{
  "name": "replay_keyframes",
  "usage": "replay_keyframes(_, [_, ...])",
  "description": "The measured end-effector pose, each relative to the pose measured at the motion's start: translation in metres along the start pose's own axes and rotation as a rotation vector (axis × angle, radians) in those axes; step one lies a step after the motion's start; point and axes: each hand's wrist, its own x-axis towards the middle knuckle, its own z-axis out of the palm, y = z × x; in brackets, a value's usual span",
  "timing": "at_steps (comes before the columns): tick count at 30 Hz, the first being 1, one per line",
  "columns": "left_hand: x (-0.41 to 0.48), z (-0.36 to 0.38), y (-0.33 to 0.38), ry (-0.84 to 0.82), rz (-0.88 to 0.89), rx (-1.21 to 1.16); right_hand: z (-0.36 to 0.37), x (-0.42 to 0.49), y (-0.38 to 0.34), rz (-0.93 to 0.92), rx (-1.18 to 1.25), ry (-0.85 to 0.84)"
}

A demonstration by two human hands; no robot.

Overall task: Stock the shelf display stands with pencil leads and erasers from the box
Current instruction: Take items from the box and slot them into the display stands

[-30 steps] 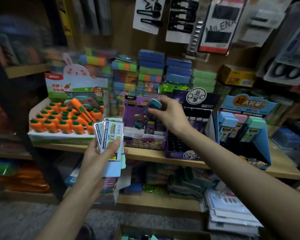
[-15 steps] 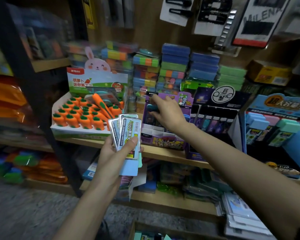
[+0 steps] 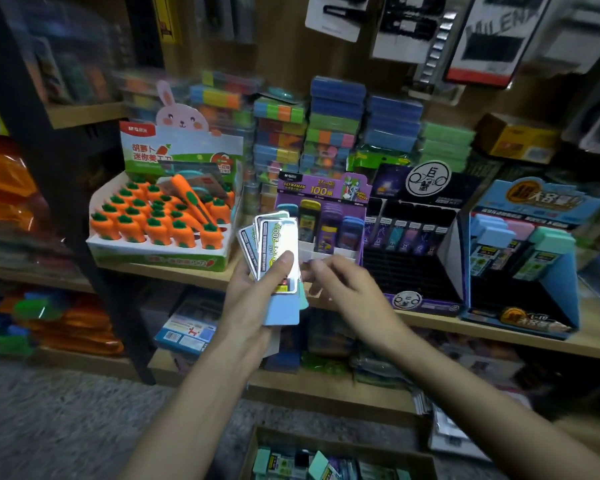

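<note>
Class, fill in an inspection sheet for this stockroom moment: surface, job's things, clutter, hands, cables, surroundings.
Surface: wooden shelf, crowded with display stands.
Job's things: fan of lead packs; purple stand partly stocked; black stand; blue stand; box on the floor below.
Clutter: carrot display; stacked colourful cases.
Hands: left hand in a grip on the packs; right hand beside them, seemingly empty.
Cables: nothing seen.
Surroundings: hair-clip cards hanging above.
</note>
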Motion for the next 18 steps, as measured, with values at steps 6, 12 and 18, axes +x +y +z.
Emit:
replay_keyframes(6, [-0.004,0.027,-0.021,-0.075,-0.042,0.035,-0.008,-0.037,0.010,0.084,0.101,-0.031])
replay_keyframes(12, [-0.003,0.054,-0.040,-0.107,-0.071,0.064,-0.046,-0.053,0.020,0.134,0.223,-0.015])
replay_keyframes(18, [-0.005,0.082,-0.067,-0.176,-0.168,0.081,-0.091,-0.067,0.040,0.231,0.282,0.157])
